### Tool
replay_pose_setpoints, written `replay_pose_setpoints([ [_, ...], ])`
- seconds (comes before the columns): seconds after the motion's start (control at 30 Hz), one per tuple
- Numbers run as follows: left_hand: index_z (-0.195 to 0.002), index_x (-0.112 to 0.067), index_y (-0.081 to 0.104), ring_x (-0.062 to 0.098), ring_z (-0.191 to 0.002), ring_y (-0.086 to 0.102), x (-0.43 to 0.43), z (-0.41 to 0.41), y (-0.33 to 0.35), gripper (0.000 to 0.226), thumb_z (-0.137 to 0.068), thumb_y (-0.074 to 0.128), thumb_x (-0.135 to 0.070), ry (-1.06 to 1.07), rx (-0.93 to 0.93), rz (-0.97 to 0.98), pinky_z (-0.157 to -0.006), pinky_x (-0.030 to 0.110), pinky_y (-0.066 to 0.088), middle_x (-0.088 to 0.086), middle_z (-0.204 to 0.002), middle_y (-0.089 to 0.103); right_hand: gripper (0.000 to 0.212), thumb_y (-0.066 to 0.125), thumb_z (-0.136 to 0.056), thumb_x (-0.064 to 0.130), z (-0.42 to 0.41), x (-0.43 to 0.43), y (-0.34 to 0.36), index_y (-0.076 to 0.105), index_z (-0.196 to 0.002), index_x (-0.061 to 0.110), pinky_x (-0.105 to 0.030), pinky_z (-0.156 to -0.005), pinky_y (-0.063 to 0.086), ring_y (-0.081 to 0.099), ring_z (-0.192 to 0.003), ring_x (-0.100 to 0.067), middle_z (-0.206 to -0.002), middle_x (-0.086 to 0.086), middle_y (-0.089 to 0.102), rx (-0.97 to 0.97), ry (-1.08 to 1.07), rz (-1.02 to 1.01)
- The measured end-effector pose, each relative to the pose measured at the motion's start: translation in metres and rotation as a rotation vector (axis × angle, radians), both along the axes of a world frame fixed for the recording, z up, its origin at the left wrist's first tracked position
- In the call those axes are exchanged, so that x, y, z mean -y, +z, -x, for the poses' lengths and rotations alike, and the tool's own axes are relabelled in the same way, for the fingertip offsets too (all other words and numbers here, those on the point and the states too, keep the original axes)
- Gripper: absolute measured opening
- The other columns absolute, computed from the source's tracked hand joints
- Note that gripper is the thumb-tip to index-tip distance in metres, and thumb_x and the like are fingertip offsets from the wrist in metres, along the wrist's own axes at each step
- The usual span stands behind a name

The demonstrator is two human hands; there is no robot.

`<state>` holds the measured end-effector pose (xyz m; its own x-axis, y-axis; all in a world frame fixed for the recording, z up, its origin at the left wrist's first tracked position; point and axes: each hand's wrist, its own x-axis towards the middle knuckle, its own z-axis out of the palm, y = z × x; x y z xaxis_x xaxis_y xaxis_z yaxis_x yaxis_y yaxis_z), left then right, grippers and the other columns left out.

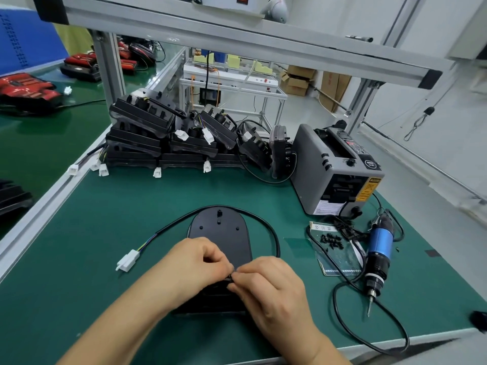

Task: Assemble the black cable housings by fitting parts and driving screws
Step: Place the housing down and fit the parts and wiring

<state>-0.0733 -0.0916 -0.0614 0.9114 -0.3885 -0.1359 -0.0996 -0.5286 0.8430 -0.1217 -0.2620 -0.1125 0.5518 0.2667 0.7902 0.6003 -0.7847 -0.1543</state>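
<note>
A black cable housing (220,233) lies flat on the green mat in front of me, its rounded end pointing away. A black cable (266,223) loops around its far end and ends in a white connector (128,260) at the left. My left hand (193,262) and my right hand (268,288) meet over the near part of the housing. Both pinch a small black part (231,274) between their fingertips, right above the housing. The near half of the housing is hidden under my hands.
An electric screwdriver (378,255) with a blue body lies at the right, its cord looping toward the table edge. Beside it, loose black screws (332,239) sit on a clear sheet. A grey tape dispenser (336,169) and stacked black housings (163,138) stand at the back.
</note>
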Motion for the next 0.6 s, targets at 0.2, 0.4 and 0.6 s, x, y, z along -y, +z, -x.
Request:
replay_pose_setpoints([
  [0.2, -0.063, -0.021, 0.068, 0.007, -0.073, 0.062, 0.001, 0.002, -0.006, 0.016, -0.078, 0.07, -0.026, 0.067, 0.026, 0.008, -0.07, 0.023, 0.048, -0.009, -0.081, 0.064, 0.02, 0.058, -0.091, 0.028, 0.0, 0.03, 0.025, 0.07, -0.087, 0.014, -0.023, -0.081, 0.047, 0.059, -0.087, -0.011, -0.089, 0.005, 0.066, -0.261, -0.043, -0.075],
  [0.4, -0.061, -0.022, 0.068, -0.001, -0.073, 0.059, 0.002, 0.007, -0.01, 0.017, -0.077, 0.07, -0.026, 0.108, 0.04, 0.061, -0.066, 0.015, 0.04, -0.009, -0.083, 0.064, 0.007, 0.06, -0.088, 0.021, -0.028, 0.144, 0.056, 0.066, -0.09, 0.022, -0.029, -0.077, 0.045, 0.056, -0.098, -0.016, -0.094, 0.007, 0.064, -0.876, -0.788, 0.131],
  [0.6, -0.06, -0.024, 0.067, -0.002, -0.073, 0.058, 0.002, 0.008, -0.01, 0.019, -0.078, 0.07, -0.025, 0.1, 0.061, 0.075, -0.066, 0.014, 0.039, -0.009, -0.083, 0.063, 0.006, 0.066, -0.084, 0.025, -0.043, 0.159, 0.037, 0.063, -0.088, 0.028, -0.027, -0.082, 0.045, 0.053, -0.096, -0.012, -0.09, 0.011, 0.057, -0.944, -0.696, 0.193],
])
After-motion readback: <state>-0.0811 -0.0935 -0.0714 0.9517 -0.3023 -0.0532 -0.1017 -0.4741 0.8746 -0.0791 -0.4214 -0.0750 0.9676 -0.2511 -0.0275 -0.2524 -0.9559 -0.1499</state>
